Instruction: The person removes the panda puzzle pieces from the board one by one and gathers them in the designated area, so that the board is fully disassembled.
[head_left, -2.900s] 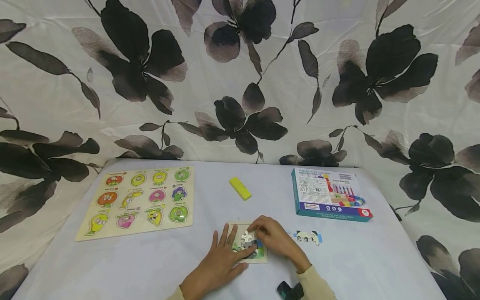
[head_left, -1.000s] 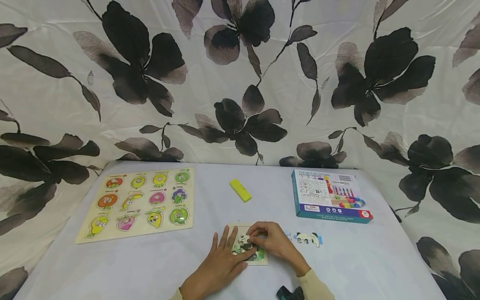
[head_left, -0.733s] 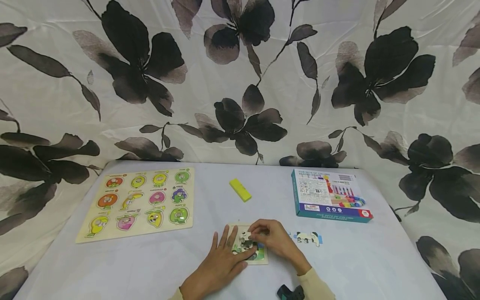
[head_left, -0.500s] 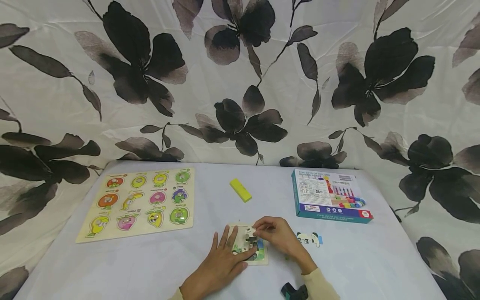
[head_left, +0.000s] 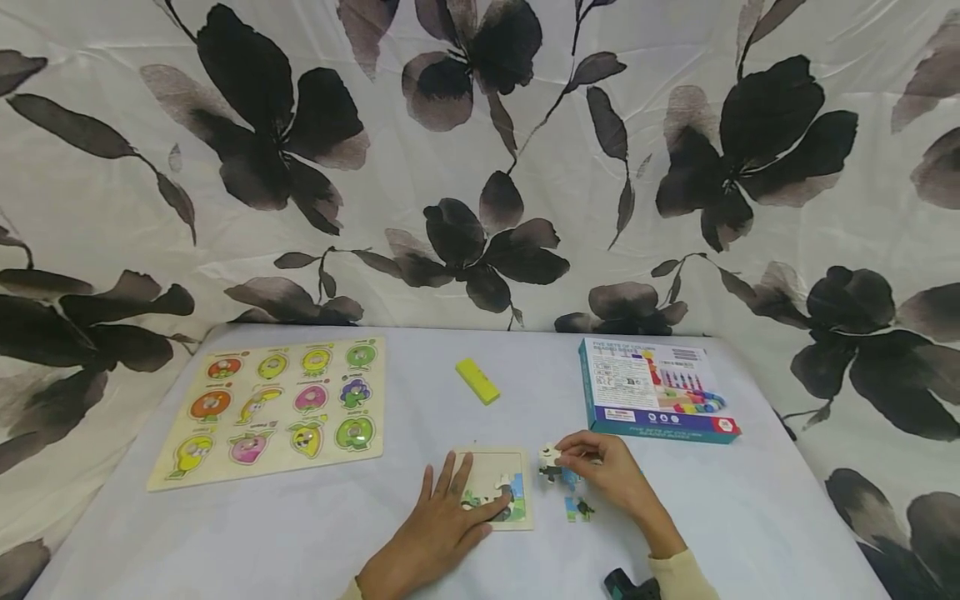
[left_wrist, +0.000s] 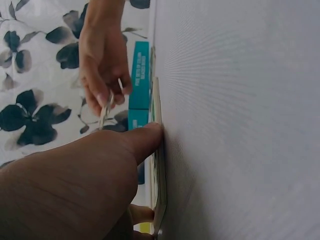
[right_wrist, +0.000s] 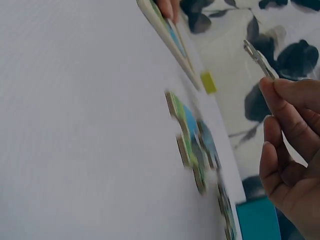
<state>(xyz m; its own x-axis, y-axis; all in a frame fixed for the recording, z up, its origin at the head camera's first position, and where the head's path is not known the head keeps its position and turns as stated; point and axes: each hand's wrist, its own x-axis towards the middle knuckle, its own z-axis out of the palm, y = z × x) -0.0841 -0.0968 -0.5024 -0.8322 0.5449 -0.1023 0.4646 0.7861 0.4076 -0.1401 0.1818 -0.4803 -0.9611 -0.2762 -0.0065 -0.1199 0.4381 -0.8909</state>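
Observation:
My left hand (head_left: 435,529) rests with fingers spread over the small wooden jigsaw tray (head_left: 517,458), partly covering the pieces lying in it. In the left wrist view its thumb (left_wrist: 147,137) presses on the edge of the tray. To the right of the tray, my right hand (head_left: 615,475) pinches a black-and-white jigsaw piece (head_left: 549,465) between thumb and fingertips. The right wrist view shows that jigsaw piece (right_wrist: 260,59) edge-on, raised off the table. Loose jigsaw pieces (head_left: 576,509) in green and blue lie below the right hand, which partly hides others.
A fruit puzzle board (head_left: 168,462) lies on the left of the white-covered table (head_left: 262,542). Behind the tray is a yellow block (head_left: 477,381). At the back right lies a teal-edged box (head_left: 660,392). A floral cloth (head_left: 480,125) hangs behind the table.
My right hand has lifted the black-and-white piece out of the tray and carried it right, showing bare wood at the tray's upper part. The left hand has stayed on the tray.

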